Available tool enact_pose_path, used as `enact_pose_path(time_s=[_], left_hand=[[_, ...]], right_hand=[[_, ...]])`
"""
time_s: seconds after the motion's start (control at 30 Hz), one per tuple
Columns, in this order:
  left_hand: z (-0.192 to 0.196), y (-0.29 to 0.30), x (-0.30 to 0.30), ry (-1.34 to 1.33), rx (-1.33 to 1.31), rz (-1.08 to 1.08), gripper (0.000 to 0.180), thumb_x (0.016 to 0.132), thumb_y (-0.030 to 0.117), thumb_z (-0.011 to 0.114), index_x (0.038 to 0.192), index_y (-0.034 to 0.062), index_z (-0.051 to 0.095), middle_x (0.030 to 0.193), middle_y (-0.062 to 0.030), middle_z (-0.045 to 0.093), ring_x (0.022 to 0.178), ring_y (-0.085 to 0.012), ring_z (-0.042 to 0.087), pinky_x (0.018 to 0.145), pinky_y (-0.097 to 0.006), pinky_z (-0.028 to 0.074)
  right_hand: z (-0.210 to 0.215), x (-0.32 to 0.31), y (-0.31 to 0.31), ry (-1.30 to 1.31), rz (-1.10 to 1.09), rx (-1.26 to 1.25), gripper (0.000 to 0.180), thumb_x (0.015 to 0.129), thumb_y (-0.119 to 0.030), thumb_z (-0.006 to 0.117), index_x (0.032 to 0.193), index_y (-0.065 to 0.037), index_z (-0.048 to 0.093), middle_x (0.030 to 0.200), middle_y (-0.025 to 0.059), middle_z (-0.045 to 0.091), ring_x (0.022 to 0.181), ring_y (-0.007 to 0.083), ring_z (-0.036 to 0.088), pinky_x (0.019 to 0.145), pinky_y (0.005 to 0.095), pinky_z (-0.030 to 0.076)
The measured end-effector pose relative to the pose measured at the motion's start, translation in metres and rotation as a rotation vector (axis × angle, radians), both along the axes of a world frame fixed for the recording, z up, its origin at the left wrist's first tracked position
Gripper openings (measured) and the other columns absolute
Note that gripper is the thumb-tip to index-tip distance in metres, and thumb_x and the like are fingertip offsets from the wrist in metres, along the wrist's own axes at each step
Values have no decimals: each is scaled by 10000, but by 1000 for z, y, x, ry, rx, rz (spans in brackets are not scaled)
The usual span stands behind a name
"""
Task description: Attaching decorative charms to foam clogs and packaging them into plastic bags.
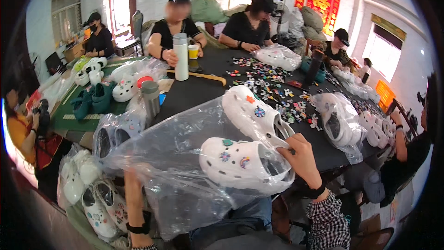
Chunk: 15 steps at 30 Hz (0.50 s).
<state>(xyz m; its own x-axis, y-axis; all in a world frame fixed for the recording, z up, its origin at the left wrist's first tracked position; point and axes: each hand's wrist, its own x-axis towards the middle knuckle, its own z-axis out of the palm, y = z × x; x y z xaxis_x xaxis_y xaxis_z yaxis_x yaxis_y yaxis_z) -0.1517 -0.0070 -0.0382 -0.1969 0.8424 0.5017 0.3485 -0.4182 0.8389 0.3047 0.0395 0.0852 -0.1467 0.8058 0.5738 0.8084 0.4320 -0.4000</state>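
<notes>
charms (pixel 259 111) already sit on both white clogs (pixel 238 163), held at the table's (pixel 189 97) near edge, the clear bag (pixel 171 143) not yet closed over them. the right hand (pixel 299 155) is clamped at their heels; whether the left hand (pixel 132 173), blurred, grips the bag i cannot tell.

Black table (pixel 185 93); small coloured charms (pixel 268 77) scattered over it. Pale flask (pixel 181 60) upright. Bagged white clogs (pixel 339 122) toward right.

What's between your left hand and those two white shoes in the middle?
In the head view, a clear plastic bag lies between the left hand and white shoes.
</notes>
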Motion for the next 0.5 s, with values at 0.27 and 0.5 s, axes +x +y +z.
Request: enact_pose_path(time_s=[0.27, 0.5], left_hand=[[51, -18, 75, -230, -530, -668, 445, 980, 167, 515, 1371, -25, 426, 886, -99, 674, 698, -146, 603, 646, -283, 490], [11, -17, -18, 113, 126, 492, 438, 1023, 241, 406, 1363, -32, 446, 1212, -181, 604, 1026, -260, 611, 910, -374, 495]], right_hand=[[1, 0, 3, 4, 28, -103, 232, 757, -118, 754, 917, 19, 657, 796, 142, 597, 744, 297, 594, 636, 363, 485], [12, 4, -2, -17, 103, -179, 264, 769, -179, 755, 945, 1, 675, 836, 161, 616, 749, 297, 630, 649, 370, 511]])
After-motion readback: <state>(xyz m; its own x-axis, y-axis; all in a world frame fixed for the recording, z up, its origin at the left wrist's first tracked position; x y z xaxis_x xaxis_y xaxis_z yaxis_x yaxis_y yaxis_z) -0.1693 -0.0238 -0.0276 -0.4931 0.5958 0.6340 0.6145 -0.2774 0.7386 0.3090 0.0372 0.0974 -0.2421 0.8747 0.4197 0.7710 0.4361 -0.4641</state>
